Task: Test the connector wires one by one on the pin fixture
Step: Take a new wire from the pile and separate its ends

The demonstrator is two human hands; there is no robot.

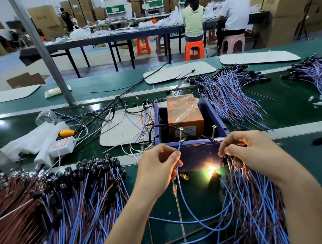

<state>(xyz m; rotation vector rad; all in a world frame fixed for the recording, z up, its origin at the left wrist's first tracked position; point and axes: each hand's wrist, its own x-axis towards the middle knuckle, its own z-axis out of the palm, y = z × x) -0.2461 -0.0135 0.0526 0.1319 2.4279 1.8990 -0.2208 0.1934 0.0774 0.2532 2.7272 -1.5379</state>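
1. Along the near edge of the green worktop [311, 165], one heap of connector wires [75, 202] lay toward the left corner. A second heap [255, 201] spread under the right forearm.
2. The blue lead [181, 189] under test rose from the near edge, its long axis running almost straight toward the far side.
3. The left hand [157, 166] pinched that lead between thumb and forefinger just short of its tip, the other fingers curled. The left pin [181, 134] stood just beyond the fingertips, up and away.
4. The right hand [253, 151] pinched a thin lead the same way, aimed at the right pin [214, 130]. So each hand was nearer its own pin. Contact at either pin was too fine to tell.
5. Between the hands, at the foot of the pin fixture [200, 155], a small lamp [211, 169] glowed, so the circuit was probably closed.
6. Inside the fixture sat an orange block [184, 113]. More bundles [229, 92] lay toward the far right corner.
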